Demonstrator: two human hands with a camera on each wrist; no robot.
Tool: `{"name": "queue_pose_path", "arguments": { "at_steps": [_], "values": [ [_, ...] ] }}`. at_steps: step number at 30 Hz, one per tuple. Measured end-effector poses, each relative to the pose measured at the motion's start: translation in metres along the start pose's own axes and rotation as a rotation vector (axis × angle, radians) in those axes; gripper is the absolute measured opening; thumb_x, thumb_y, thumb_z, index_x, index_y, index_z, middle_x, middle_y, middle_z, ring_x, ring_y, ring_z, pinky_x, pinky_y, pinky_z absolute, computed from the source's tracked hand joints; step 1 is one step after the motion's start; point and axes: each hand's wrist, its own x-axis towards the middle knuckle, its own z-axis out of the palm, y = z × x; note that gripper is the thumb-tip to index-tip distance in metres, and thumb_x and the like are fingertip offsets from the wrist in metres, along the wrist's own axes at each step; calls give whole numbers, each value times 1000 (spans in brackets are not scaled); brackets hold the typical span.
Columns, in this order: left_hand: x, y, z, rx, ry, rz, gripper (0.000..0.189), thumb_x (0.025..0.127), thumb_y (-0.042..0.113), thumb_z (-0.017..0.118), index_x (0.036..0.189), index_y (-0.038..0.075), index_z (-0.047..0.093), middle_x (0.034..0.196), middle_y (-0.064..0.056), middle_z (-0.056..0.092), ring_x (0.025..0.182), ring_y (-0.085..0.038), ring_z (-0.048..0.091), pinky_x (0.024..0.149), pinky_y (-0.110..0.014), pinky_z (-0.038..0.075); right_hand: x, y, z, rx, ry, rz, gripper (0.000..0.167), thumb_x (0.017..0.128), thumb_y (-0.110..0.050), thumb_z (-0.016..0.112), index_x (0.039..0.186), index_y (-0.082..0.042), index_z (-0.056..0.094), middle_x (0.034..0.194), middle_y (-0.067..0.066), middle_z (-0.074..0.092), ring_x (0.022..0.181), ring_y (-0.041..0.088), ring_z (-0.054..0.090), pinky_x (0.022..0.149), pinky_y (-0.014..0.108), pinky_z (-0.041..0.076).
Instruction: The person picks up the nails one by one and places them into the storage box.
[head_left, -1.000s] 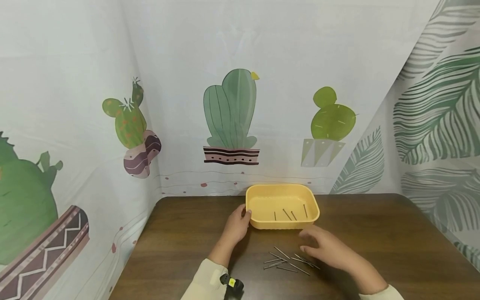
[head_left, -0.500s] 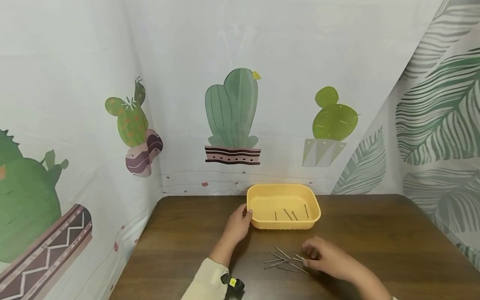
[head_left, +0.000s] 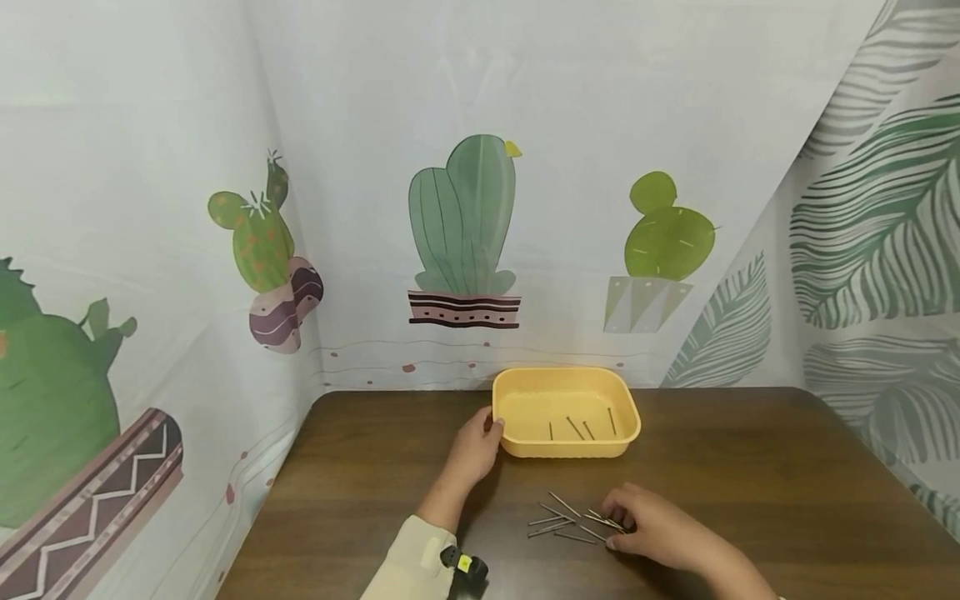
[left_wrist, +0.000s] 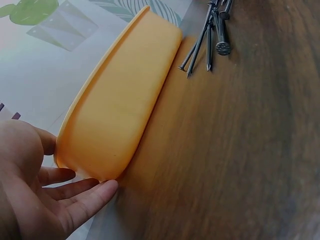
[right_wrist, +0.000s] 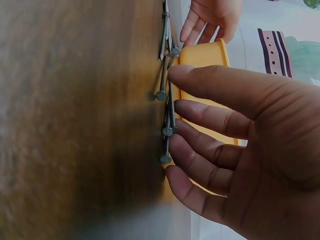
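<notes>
Left hand (head_left: 474, 450) rests straight fingers (left_wrist: 82, 200) against the yellow tray's (head_left: 566, 382) left end, steadying it on the counter (head_left: 750, 483); four nails already lie inside the tray. Right hand (head_left: 652, 525) hovers over the loose nails (head_left: 573, 521) just near of the tray, fingers (right_wrist: 210, 117) relaxed and spread, nothing gripped yet. To do it well, I'd single out one nail at the pile's right edge and pinch mid-shank; roll it clear of the crossed ones first.
</notes>
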Motion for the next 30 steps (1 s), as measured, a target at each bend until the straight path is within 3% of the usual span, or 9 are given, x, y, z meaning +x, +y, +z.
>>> {"name": "queue_pose_path", "arguments": {
  "at_steps": [5,11,30],
  "values": [
    [0,1,0,5,3,-4,51,107,33,46,150,6,46,142,-17,59,98,-21,69,90,-43,58,0,1,1,-5,2,-16,23,84,-18,81,99,-13,65,88,-9,57,76,0,52,64,22,46],
    [1,-1,0,5,2,-4,51,107,35,46,149,6,47,139,-16,60,94,-19,68,83,-39,58,2,0,0,36,-24,5,18,86,-14,77,99,-11,65,86,-10,59,76,-3,53,64,22,47],
    [1,0,1,4,-3,-9,50,107,34,46,148,7,48,142,-15,59,97,-20,68,84,-38,59,2,5,1,32,-39,47,11,87,-13,76,91,-16,66,83,-13,59,74,-5,50,62,22,45]
  ]
}}
